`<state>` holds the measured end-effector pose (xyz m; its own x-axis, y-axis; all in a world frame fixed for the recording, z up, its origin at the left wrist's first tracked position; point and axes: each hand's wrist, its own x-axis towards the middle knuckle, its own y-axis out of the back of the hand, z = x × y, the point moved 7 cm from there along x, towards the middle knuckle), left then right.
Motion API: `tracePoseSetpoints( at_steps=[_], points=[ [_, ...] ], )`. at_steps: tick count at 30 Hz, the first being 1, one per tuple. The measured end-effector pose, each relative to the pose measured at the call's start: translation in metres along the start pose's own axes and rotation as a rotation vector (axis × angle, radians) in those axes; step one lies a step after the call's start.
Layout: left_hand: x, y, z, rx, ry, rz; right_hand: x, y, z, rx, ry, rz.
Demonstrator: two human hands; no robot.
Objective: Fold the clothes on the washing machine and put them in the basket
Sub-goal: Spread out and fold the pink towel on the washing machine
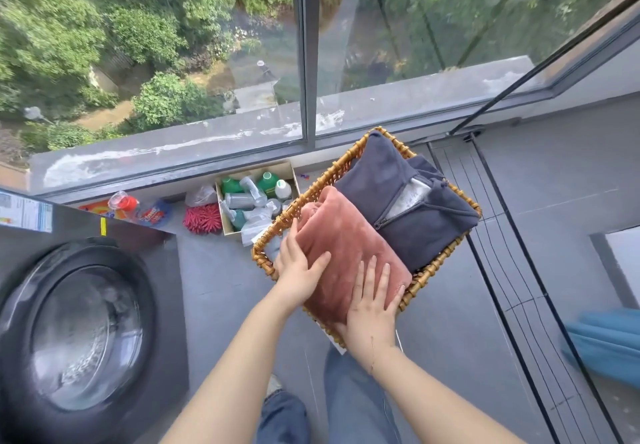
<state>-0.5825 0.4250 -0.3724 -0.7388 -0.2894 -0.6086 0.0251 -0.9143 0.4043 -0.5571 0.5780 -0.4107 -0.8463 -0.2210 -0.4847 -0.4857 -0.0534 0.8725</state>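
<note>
A woven wicker basket [440,267] stands on the grey floor by the window. Inside it lies a folded dark blue zip hoodie [394,180] at the far end. A folded pink fleece garment [346,236] lies at the near end, partly over the hoodie. My left hand [298,263] rests on the pink garment's left edge with fingers straight, thumb on top. My right hand [372,305] presses flat on its near right part, fingers spread. The washing machine [86,322] with its round door is at the lower left; its top is out of sight.
A cardboard box [227,225] of green and white bottles stands left of the basket, next to a red bristly brush [202,218] and detergent packs. Floor-to-ceiling glass runs behind. A sliding-door track crosses the floor at right, with blue fabric [609,343] at the right edge.
</note>
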Motion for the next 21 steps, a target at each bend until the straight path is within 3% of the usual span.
tracePoseSetpoints(
  at_steps=[7, 11, 13, 18, 20, 21],
  points=[
    [0.043, -0.006, -0.044, 0.128, 0.211, -0.163, 0.018, -0.013, -0.011, -0.063, -0.062, -0.085],
    [0.066, -0.009, -0.053, 0.198, 0.248, -0.234, 0.029, -0.017, -0.023, -0.192, -0.075, -0.19],
    [0.074, -0.006, -0.053, 0.129, 0.221, -0.24, 0.032, -0.018, -0.024, -0.202, -0.084, -0.162],
    [0.073, 0.004, -0.051, -0.321, 0.217, -0.305, 0.024, -0.01, -0.024, -0.104, 0.005, -0.141],
    [0.066, 0.01, -0.045, -0.256, 0.15, -0.228, 0.013, -0.003, -0.015, -0.036, 0.032, -0.132],
    [0.06, 0.014, -0.039, -0.098, 0.08, -0.161, 0.005, 0.001, -0.01, -0.014, 0.061, -0.11]
  ],
)
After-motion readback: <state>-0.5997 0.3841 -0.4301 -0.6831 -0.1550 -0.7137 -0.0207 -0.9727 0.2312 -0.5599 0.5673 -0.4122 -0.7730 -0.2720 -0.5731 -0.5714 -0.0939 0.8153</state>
